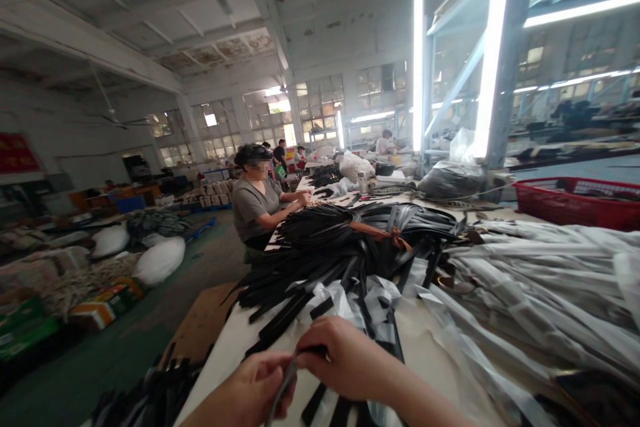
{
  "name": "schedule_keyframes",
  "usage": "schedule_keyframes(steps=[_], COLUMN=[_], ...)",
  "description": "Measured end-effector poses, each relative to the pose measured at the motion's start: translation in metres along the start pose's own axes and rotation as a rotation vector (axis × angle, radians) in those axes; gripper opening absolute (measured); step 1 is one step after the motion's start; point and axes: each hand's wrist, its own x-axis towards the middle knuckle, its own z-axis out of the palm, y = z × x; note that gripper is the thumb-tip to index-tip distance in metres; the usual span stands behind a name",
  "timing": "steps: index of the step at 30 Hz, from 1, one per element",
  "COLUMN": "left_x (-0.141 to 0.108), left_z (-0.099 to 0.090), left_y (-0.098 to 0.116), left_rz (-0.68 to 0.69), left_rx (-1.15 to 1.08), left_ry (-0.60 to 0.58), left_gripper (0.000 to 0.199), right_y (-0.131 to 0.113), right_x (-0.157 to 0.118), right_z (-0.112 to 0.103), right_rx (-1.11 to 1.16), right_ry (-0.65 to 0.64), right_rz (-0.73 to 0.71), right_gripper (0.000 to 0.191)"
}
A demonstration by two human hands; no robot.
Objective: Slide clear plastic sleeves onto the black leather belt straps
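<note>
Near the front edge of the table, my left hand pinches a narrow dark strap that hangs down out of view. Close beside it, my right hand is closed on the upper end of the same strap, fingers curled and thumb pressed in. A large heap of black straps lies just beyond both hands, part of it tied with a brown band. Clear plastic wrapping lies among the loose strap ends. What the strap's tip looks like is hidden by my fingers.
White-wrapped strips cover the table's right side. Behind them stand a red basket and a filled plastic bag. A co-worker is at the table's left edge. More black straps are low at left.
</note>
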Motion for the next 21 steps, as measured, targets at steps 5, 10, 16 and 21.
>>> schedule_keyframes(steps=[5,10,16,21], left_x=[0.001,0.003,-0.003,0.007], left_z=[0.001,0.005,-0.007,0.009], left_y=[-0.014,-0.016,-0.014,-0.011], left_rz=[-0.148,-0.136,-0.1,-0.142], left_rx=[-0.186,-0.237,0.017,0.231], left_ry=[-0.096,-0.01,0.13,0.077], left_gripper=[0.051,0.049,0.055,0.065], right_y=[0.01,0.016,0.034,0.022], right_x=[-0.001,-0.01,-0.017,-0.017], right_z=[-0.021,-0.041,-0.07,-0.055], right_rx=[0.089,0.158,0.197,0.128], right_ry=[0.023,-0.107,-0.185,-0.221], right_rz=[-0.058,0.074,0.149,0.106], right_gripper=[0.018,0.041,0.027,0.018])
